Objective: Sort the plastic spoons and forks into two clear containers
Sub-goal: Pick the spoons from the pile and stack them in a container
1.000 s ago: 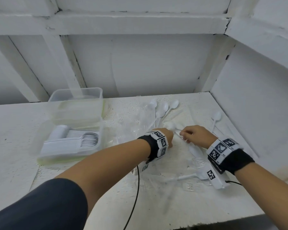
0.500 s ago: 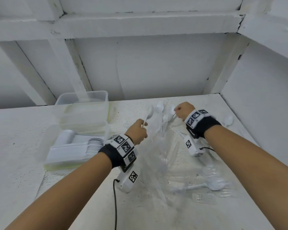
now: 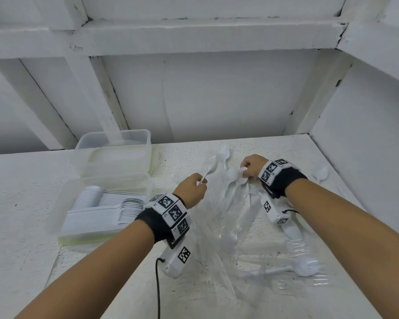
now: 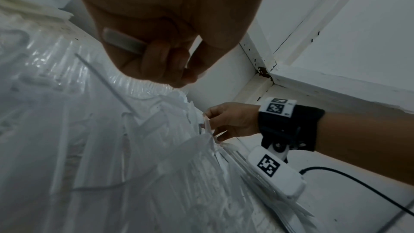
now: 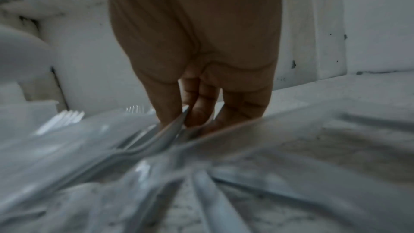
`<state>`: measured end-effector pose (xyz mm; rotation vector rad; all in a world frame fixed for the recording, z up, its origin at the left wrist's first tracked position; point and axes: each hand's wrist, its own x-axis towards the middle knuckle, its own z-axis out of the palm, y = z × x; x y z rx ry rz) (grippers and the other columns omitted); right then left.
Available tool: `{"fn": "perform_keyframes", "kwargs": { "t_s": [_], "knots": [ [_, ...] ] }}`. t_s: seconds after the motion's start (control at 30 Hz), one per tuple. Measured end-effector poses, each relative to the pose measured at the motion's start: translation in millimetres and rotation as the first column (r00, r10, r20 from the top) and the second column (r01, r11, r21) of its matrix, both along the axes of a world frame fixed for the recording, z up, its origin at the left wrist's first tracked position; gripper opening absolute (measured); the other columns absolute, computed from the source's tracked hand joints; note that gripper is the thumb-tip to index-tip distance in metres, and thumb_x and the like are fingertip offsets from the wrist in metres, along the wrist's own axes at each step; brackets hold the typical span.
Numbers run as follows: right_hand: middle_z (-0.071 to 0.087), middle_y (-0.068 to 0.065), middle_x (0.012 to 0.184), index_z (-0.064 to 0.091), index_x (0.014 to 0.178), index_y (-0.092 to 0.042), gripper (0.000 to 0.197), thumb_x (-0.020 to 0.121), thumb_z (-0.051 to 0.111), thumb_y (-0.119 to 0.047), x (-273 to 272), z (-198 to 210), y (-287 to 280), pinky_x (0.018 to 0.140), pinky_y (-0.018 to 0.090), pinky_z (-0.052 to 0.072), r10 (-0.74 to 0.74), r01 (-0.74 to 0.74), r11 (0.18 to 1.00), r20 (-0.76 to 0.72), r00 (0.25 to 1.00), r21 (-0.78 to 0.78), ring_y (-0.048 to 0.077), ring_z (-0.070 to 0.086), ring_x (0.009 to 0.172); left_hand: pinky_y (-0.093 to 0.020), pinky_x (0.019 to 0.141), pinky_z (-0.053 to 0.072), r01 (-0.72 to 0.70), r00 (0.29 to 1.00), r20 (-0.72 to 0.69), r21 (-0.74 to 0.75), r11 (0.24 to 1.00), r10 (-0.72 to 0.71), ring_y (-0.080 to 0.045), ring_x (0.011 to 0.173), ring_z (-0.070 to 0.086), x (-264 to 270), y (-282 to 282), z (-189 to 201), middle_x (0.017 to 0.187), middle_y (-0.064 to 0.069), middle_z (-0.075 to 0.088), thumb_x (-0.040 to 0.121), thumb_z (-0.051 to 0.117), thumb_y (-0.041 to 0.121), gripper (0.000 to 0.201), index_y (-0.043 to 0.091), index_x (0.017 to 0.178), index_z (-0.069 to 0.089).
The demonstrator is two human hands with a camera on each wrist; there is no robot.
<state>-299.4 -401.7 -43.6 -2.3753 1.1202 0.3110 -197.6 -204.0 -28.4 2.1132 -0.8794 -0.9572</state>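
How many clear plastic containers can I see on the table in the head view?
2. The near container, left of the left hand, holds stacked white cutlery. The far container stands directly behind it, toward the wall; I cannot tell whether it holds anything. No others show.

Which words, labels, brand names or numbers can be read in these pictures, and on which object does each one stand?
No readable words, brands or numbers.
Left wrist band: black-and-white square code markers, with tiny characters beside them, too small to read.
Right wrist band: the same kind of markers; tiny print in the left wrist view, too small.
Near container, far container, spoon in the left hand: no text.
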Motion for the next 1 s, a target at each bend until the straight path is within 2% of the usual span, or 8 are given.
{"fn": "perform_keyframes", "kwargs": {
  "t_s": [0.07,0.2,0.33,0.43,0.57,0.77,0.87,1.0],
  "knots": [
    [0.064,0.015,0.107,0.064,0.107,0.002,0.026,0.085,0.062,-0.011,-10.5,6.6,-1.4,0.057,0.019,0.036,0.012,-0.011,1.000,0.039,0.999,-0.011,0.019,0.051,0.085,-0.021,0.050,0.032,0.021,0.999,0.038,-0.001,1.000,-0.020,-0.010,0.059,0.041,-1.5,-6.4,2.2,0.073,0.001,0.048,0.097,0.038,0.018,0.025,0.008,0.114,0.053],
    [0.065,0.011,0.113,0.067,0.108,-0.005,0.022,0.089,0.057,-0.012,-30.6,23.2,-2.8,0.080,0.023,0.039,-0.020,0.043,0.993,0.207,0.978,-0.108,0.024,0.058,0.101,-0.025,0.064,0.038,0.086,0.982,0.167,0.016,0.996,-0.087,-0.019,0.076,0.049,-8.5,-24.1,7.6,0.088,-0.007,0.056,0.097,0.041,0.021,0.023,0.007,0.106,0.056],
    [0.062,0.014,0.110,0.060,0.109,-0.003,0.024,0.095,0.041,-0.008,-46.7,45.5,1.7,0.073,0.028,0.043,-0.102,0.157,0.980,0.379,0.920,-0.119,0.025,0.058,0.090,-0.025,0.072,0.041,0.133,0.962,0.237,0.028,0.991,-0.136,-0.025,0.093,0.058,-14.5,-44.2,7.9,0.103,-0.009,0.064,0.093,0.046,0.018,0.022,0.010,0.104,0.062],
    [0.052,0.016,0.114,0.048,0.118,-0.009,0.029,0.094,0.032,-0.002,-57.4,60.8,6.8,0.067,0.037,0.056,-0.305,0.287,0.950,0.563,0.769,0.122,0.032,0.066,0.079,-0.021,0.055,0.039,0.178,0.933,0.296,0.121,0.977,-0.206,-0.020,0.075,0.055,-15.5,-59.0,4.0,0.085,-0.004,0.062,0.090,0.049,0.020,0.018,0.015,0.090,0.066],
    [0.051,0.007,0.105,0.043,0.120,-0.012,0.034,0.089,0.045,0.002,-63.2,72.5,10.5,0.061,0.026,0.056,-0.340,0.370,0.920,0.737,0.584,0.131,0.024,0.064,0.075,-0.019,0.049,0.034,0.277,0.863,0.342,0.294,0.915,-0.371,-0.018,0.065,0.050,-21.4,-72.7,0.7,0.070,-0.002,0.053,0.089,0.053,0.020,0.013,0.011,0.087,0.062],
    [0.056,0.004,0.081,0.051,0.109,-0.005,0.018,0.093,0.044,-0.006,-60.0,75.4,15.0,0.065,0.031,0.054,-0.523,0.397,0.836,0.769,0.367,0.379,0.019,0.060,0.070,-0.028,0.065,0.039,0.383,0.729,0.400,0.434,0.815,-0.556,-0.023,0.076,0.051,-30.8,-80.6,-2.8,0.077,-0.004,0.052,0.089,0.056,0.028,0.019,0.009,0.090,0.056],
    [0.048,0.009,0.072,0.035,0.110,-0.018,0.015,0.098,0.028,-0.014,-55.3,72.9,23.8,0.056,0.036,0.055,-0.625,0.352,0.779,0.686,0.372,0.519,0.023,0.057,0.058,-0.028,0.063,0.038,0.387,0.723,0.394,0.450,0.805,-0.568,-0.024,0.077,0.050,-32.1,-78.6,-7.0,0.069,-0.003,0.046,0.091,0.052,0.023,0.017,0.009,0.082,0.048],
    [0.042,0.005,0.066,0.038,0.105,-0.016,0.014,0.095,0.029,-0.014,-53.3,53.9,21.7,0.037,0.017,0.030,-0.582,0.403,0.812,0.644,0.496,0.423,0.015,0.034,0.046,-0.028,0.067,0.039,0.433,0.706,0.362,0.460,0.775,-0.609,-0.022,0.081,0.049,-31.6,-78.3,-6.9,0.083,-0.005,0.052,0.089,0.058,0.030,0.022,0.009,0.098,0.058]
  ]
}}
